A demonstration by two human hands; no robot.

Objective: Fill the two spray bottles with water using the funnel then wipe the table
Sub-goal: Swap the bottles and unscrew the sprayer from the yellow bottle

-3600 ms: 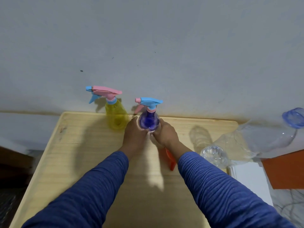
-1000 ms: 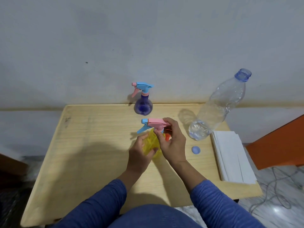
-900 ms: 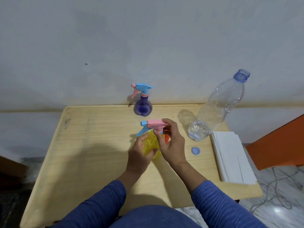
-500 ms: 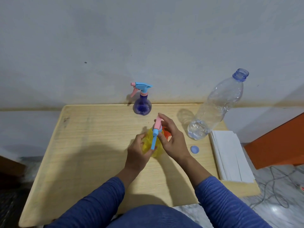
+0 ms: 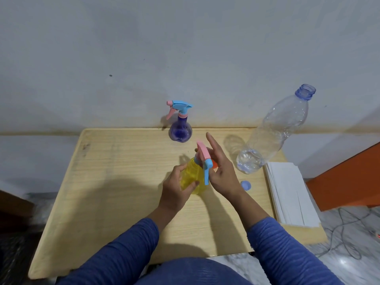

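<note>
The yellow spray bottle (image 5: 192,177) is being held upright near the middle of the bench (image 5: 115,182), its body wrapped by the curled fingers of the left hand (image 5: 174,188). The pink-and-blue trigger head (image 5: 203,159) is being touched by the right hand (image 5: 222,171), whose fingers are lying nearly straight along its 3 o'clock side rather than being closed round it; that grip is being kept wide. The step in hand is judged to be the unscrewing of the trigger head so that this bottle can be filled.

The purple spray bottle (image 5: 180,131) is standing at 12 o'clock by the wall, capped. The clear water bottle (image 5: 273,132), uncapped, is standing at 2 o'clock, with its blue cap (image 5: 245,185) lying at 3 o'clock of the hands. An orange object (image 5: 214,164), probably the funnel, is being mostly hidden behind the right hand. A stack of white paper (image 5: 292,194) is lying at the bench's 3 o'clock edge.

Next, the head is being called on to be re-gripped and twisted further, then lifted clear without the bottle being tipped.
</note>
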